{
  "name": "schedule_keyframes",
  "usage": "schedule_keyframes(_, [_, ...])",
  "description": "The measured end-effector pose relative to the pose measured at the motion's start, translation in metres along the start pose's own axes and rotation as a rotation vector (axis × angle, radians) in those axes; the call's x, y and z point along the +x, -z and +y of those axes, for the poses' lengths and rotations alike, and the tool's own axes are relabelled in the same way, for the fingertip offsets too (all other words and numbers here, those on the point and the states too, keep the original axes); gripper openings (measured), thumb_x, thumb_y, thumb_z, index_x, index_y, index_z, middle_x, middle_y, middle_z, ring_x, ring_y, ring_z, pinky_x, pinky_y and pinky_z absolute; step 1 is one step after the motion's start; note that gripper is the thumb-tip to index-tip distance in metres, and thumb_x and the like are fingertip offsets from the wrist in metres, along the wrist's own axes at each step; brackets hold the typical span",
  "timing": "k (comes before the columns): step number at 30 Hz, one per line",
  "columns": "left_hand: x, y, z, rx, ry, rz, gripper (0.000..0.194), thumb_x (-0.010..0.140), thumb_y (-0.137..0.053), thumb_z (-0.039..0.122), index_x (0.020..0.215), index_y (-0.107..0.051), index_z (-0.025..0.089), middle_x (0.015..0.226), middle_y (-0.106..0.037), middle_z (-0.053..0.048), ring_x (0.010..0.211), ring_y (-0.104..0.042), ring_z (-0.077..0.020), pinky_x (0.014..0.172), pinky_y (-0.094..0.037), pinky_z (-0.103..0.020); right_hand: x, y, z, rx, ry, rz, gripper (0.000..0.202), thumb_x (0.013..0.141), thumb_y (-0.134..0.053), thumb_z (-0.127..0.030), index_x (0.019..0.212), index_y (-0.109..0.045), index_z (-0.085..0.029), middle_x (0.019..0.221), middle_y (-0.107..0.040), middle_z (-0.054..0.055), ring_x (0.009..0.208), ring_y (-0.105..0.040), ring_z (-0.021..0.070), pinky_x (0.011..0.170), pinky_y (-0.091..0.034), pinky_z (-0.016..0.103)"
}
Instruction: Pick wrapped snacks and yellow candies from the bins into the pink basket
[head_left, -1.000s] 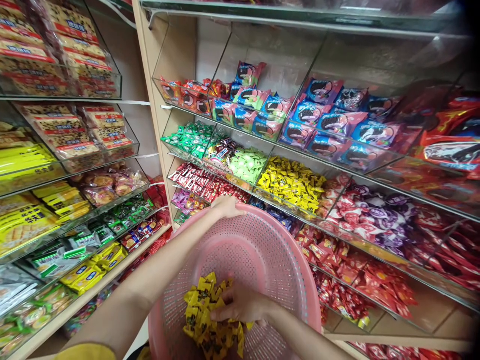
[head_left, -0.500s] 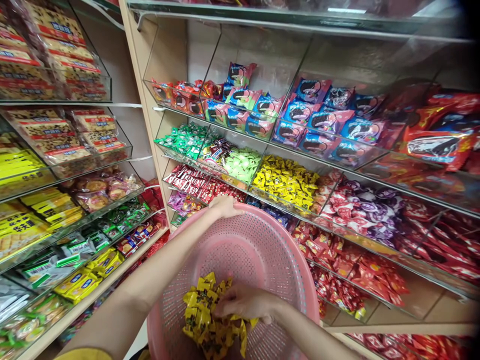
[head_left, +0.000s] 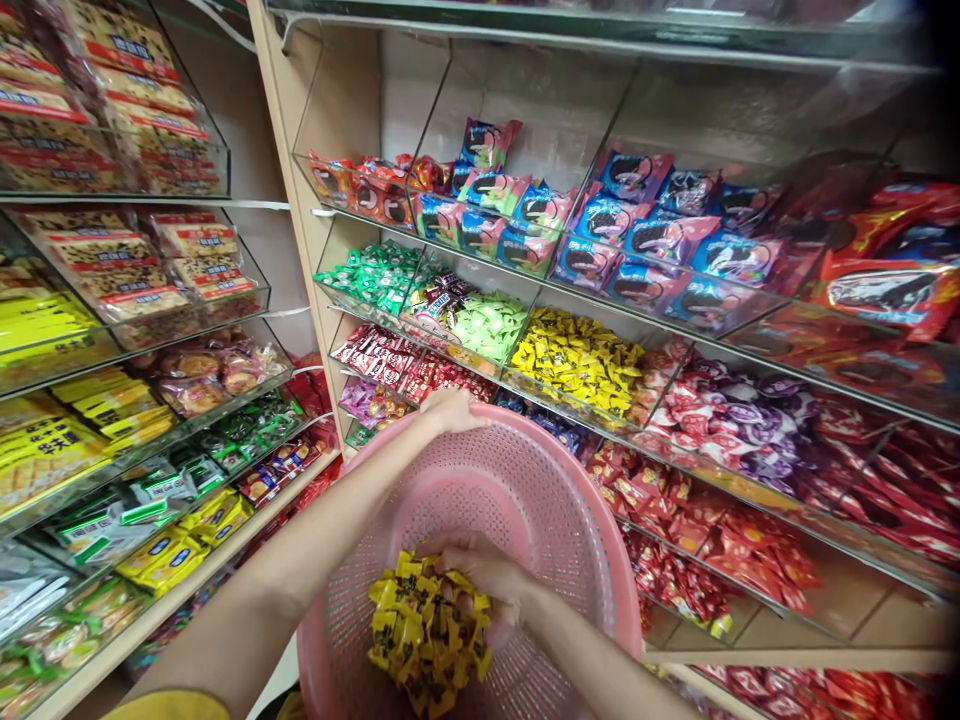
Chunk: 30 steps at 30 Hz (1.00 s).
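Observation:
A pink perforated plastic basket (head_left: 540, 490) is tilted so that its inside faces me. My left hand (head_left: 454, 408) grips its far rim, fingers curled over the edge. Low in the basket lies a heap of yellow-wrapped candies (head_left: 427, 640) with dark print. My right hand (head_left: 480, 570) reaches in from the right and curves round the far and right side of that heap. Its fingers are bent against the candies, and their tips are partly hidden among the wrappers.
Clear-fronted shelf bins rise ahead, with yellow candies (head_left: 577, 365), green candies (head_left: 371, 278), purple and red candies (head_left: 735, 420) and blue-pink cookie packs (head_left: 600, 215). Shelves of packaged biscuits (head_left: 124, 260) stand close on the left. A wooden post (head_left: 289, 190) divides the two units.
My right hand has shifted up and slightly right around the yellow candies, which now sit in a tighter heap. My left hand keeps its hold on the rim.

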<state>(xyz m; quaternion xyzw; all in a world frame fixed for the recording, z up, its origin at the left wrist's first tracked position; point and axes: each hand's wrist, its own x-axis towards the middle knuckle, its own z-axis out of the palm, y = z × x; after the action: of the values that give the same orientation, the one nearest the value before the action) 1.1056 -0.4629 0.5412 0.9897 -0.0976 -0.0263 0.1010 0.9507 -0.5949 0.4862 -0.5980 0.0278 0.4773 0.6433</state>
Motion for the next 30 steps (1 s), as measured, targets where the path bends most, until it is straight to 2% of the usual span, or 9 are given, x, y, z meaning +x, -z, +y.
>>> schedule_keyframes(4, [-0.002, 0.001, -0.001, 0.005, 0.016, 0.002, 0.070, 0.065, -0.040, 0.078, 0.097, -0.065, 0.021, 0.101, -0.067, -0.010, 0.096, -0.062, -0.0276, 0.079, -0.048, -0.033, 0.000, 0.000, -0.006, 0.051, 0.046, 0.038, 0.031, 0.063, -0.055, -0.020, 0.092, -0.063, -0.016, 0.068, -0.058, -0.002, 0.043, -0.045, 0.0043, 0.032, -0.022, 0.014])
schedule_keyframes(7, [-0.002, 0.001, -0.002, 0.005, 0.024, 0.001, 0.072, 0.064, -0.039, 0.080, 0.096, -0.064, 0.021, 0.103, -0.067, -0.010, 0.096, -0.061, -0.0278, 0.079, -0.048, -0.033, -0.006, 0.008, -0.013, 0.057, 0.099, 0.076, 0.037, 0.066, -0.053, -0.023, 0.102, -0.060, -0.016, 0.064, -0.056, -0.003, 0.043, -0.046, 0.0050, 0.032, -0.024, 0.014])
schedule_keyframes(12, [-0.003, 0.002, -0.004, 0.002, 0.031, 0.004, 0.073, 0.063, -0.038, 0.081, 0.095, -0.064, 0.020, 0.104, -0.066, -0.010, 0.095, -0.062, -0.0276, 0.078, -0.048, -0.033, -0.015, 0.024, -0.013, -0.027, 0.122, -0.008, 0.063, 0.064, -0.065, -0.026, 0.123, -0.043, -0.024, 0.098, -0.061, 0.002, 0.044, -0.052, 0.0034, 0.030, -0.025, 0.014])
schedule_keyframes(14, [-0.003, 0.002, -0.005, 0.002, 0.032, 0.006, 0.073, 0.063, -0.038, 0.081, 0.094, -0.064, 0.020, 0.103, -0.067, -0.011, 0.094, -0.062, -0.0281, 0.077, -0.049, -0.033, -0.016, 0.027, -0.009, -0.063, 0.114, -0.031, 0.065, 0.061, -0.070, -0.027, 0.121, -0.045, -0.023, 0.105, -0.060, 0.004, 0.044, -0.053, 0.0038, 0.029, -0.027, 0.014])
schedule_keyframes(17, [-0.003, 0.002, -0.005, 0.001, 0.025, 0.009, 0.073, 0.063, -0.038, 0.081, 0.091, -0.064, 0.019, 0.100, -0.067, -0.012, 0.092, -0.062, -0.0295, 0.076, -0.049, -0.036, -0.017, 0.028, -0.004, -0.122, 0.094, -0.036, 0.058, 0.058, -0.073, -0.031, 0.110, -0.053, -0.017, 0.097, -0.062, 0.004, 0.043, -0.054, 0.0051, 0.030, -0.030, 0.015])
schedule_keyframes(20, [-0.003, 0.001, -0.006, -0.003, 0.017, 0.017, 0.071, 0.064, -0.039, 0.080, 0.091, -0.065, 0.020, 0.099, -0.067, -0.012, 0.091, -0.063, -0.0302, 0.075, -0.049, -0.037, -0.017, 0.028, 0.004, -0.212, 0.090, -0.015, 0.050, 0.059, -0.071, -0.031, 0.104, -0.058, -0.015, 0.090, -0.064, 0.003, 0.042, -0.052, 0.0050, 0.031, -0.032, 0.016])
schedule_keyframes(23, [-0.003, 0.001, -0.007, -0.008, 0.010, 0.019, 0.069, 0.064, -0.041, 0.079, 0.093, -0.064, 0.020, 0.098, -0.068, -0.012, 0.090, -0.063, -0.0299, 0.075, -0.049, -0.037, -0.018, 0.029, 0.014, -0.318, 0.107, 0.013, 0.041, 0.062, -0.067, -0.029, 0.101, -0.061, -0.016, 0.094, -0.064, 0.004, 0.039, -0.049, 0.0035, 0.031, -0.034, 0.016])
schedule_keyframes(27, [-0.002, -0.001, -0.007, -0.015, 0.002, 0.017, 0.069, 0.065, -0.041, 0.079, 0.094, -0.064, 0.021, 0.096, -0.068, -0.011, 0.090, -0.063, -0.0296, 0.075, -0.049, -0.037, -0.022, 0.022, 0.024, -0.411, 0.031, 0.015, 0.057, 0.059, -0.071, -0.029, 0.112, -0.055, -0.019, 0.116, -0.053, 0.010, 0.038, -0.049, 0.0030, 0.031, -0.033, 0.019])
schedule_keyframes(30, [-0.003, -0.001, -0.007, -0.018, 0.008, 0.015, 0.071, 0.064, -0.040, 0.079, 0.095, -0.064, 0.020, 0.097, -0.068, -0.012, 0.090, -0.063, -0.0297, 0.075, -0.049, -0.037, -0.027, 0.013, 0.022, -0.422, 0.048, 0.010, 0.071, 0.056, -0.077, -0.033, 0.119, -0.048, -0.020, 0.113, -0.053, 0.009, 0.040, -0.047, 0.0021, 0.032, -0.033, 0.019])
